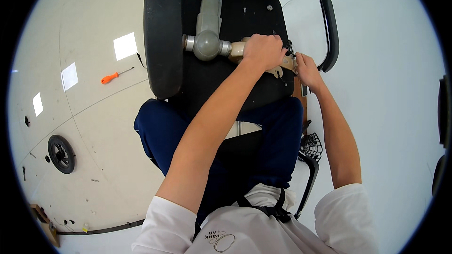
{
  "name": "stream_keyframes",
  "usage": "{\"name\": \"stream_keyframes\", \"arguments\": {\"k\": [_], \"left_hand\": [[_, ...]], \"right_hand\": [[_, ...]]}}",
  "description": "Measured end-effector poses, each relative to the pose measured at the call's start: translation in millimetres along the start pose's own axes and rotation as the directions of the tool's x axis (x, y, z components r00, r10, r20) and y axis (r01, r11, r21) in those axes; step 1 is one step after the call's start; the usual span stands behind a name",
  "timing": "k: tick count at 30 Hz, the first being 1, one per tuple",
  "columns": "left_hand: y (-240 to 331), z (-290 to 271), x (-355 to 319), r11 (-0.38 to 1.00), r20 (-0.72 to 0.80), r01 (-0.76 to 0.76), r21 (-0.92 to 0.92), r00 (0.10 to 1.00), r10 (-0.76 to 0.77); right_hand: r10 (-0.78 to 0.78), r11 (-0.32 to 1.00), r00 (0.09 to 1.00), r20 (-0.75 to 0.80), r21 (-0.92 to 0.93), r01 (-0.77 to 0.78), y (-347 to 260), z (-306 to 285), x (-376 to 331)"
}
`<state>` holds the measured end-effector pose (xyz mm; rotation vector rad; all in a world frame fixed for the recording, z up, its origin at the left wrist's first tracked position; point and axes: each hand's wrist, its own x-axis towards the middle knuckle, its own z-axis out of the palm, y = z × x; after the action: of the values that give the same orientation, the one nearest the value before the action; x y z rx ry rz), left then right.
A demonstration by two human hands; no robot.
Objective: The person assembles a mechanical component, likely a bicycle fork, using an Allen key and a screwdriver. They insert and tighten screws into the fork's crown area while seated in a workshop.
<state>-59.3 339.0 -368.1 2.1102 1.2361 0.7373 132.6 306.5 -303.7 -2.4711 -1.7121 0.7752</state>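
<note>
step: fitting lever (282, 68) under chair seat (254, 14) | left hand (263, 51) clenched on lever | right hand (306, 68) pinching small black part (288, 47) | next likely: steady hold, fine alignment

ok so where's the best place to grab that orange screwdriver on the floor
Grip the screwdriver by its thick orange handle, the end nearer the person, coming straight down from above with fingers across it. It lies flat on the bare floor with open space around it, and the thin metal shaft pointing toward the chair seat offers little to hold. Both hands are busy at the chair's mechanism.
</note>
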Motion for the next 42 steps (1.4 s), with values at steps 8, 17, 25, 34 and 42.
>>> {"name": "stream_keyframes", "arguments": {"k": [8, 17, 25, 34, 42], "left_hand": [[-8, 3, 6, 0.999, 0.038, 0.023, -0.038, 0.999, -0.022], [-12, 4, -9, 0.999, -0.056, -0.041, -0.021, 0.998, 0.039], [-4, -18, -12, 0.995, 0.024, -0.083, -0.049, 0.996, 0.084], [29, -21, 12, 0.986, 0.008, -0.167, -0.026, 0.986, 0.167], [58, -8, 51, 0.995, 0.07, -0.103, -0.015, 0.992, 0.104]], "right_hand": [[0.308, 0.76, 0.928, 0.21, 0.532, -0.373, -43, 6, -4], [0.281, 0.901, 0.957, 0.067, 0.325, -0.287, -49, 21, -17], [0.156, 0.981, 0.988, -0.02, 0.118, -0.152, -42, 12, -23], [-0.396, 0.753, 0.895, 0.207, -0.484, 0.445, -7, -62, -20], [-0.429, 0.811, 0.889, 0.162, -0.364, 0.458, 31, -86, -8]]}}
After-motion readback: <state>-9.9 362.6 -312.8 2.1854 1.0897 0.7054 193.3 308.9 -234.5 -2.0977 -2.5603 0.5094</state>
